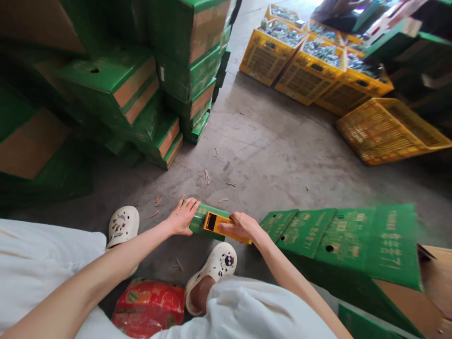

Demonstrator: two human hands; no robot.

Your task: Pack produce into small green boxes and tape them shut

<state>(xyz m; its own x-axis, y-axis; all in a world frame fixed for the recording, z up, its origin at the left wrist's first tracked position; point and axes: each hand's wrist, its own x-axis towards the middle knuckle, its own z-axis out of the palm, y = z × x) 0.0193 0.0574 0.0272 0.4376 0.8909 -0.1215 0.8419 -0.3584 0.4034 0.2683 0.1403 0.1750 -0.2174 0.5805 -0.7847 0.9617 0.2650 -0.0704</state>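
Observation:
In the head view, a small green carton point(209, 210) stands on the floor in front of my feet. My left hand point(183, 216) rests on its left end with the fingers spread. My right hand point(240, 226) is wrapped around an orange-yellow handheld device point(222, 227) with a dark panel at its left end. That device lies over the carton's top; whether it presses on the surface I cannot tell. Its exact kind is unclear. My palm hides the device's right part.
Green cartons point(102, 75) are stacked at left, and a row of them point(346, 235) stands at right. Yellow crates point(271, 56) full of small packets are behind, beside a tilted yellow crate point(384, 134). A red package point(150, 303) lies between my white clogs point(123, 223). A person point(335, 14) is partly visible.

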